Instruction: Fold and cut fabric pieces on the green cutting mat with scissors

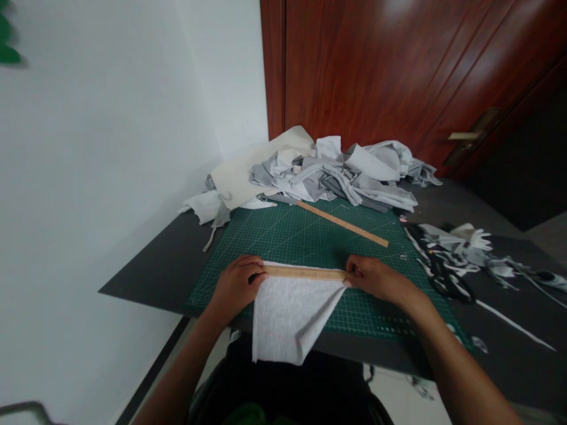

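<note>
A pale grey cloth [287,319] lies over the near edge of a green cutting mat [261,230], its lower end overhanging the table [150,274]. A wooden ruler [305,273] already sits along its far edge, left hand [238,284] and right hand [370,277] pinching opposite ends; what remains cannot be told. Beyond lie a second ruler [343,223] and heaped fabric [319,177].

Fabric-cutting corner, green cutting mat [283,230], heaped cloth scraps [325,177], wooden ruler [305,273]
</note>
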